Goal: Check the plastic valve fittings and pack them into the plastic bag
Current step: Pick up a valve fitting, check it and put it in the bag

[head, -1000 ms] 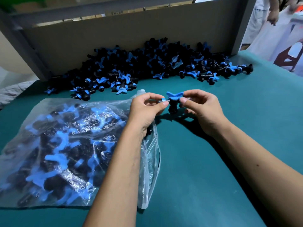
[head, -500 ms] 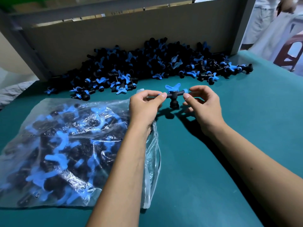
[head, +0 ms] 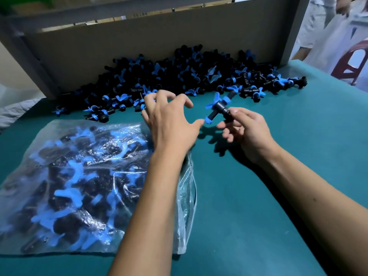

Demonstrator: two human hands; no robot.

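My right hand (head: 246,129) pinches one black valve fitting with blue wing handle (head: 218,108) and holds it tilted above the table. My left hand (head: 169,120) hovers just left of it with fingers spread and nothing in it, its thumb tip close to the fitting's blue end. A big heap of the same black and blue fittings (head: 189,76) lies along the back of the table. A clear plastic bag (head: 75,186) holding several fittings lies flat at the front left, its mouth under my left forearm.
The teal table top (head: 258,196) runs to an edge at the right. A grey cardboard wall (head: 139,46) backs the heap. Beyond the right edge stand a red stool (head: 354,62) and a person in white clothes (head: 322,26).
My left hand has let go of the fitting and opened, moving forward toward the heap. My right hand now holds the fitting alone and has turned it to a slant.
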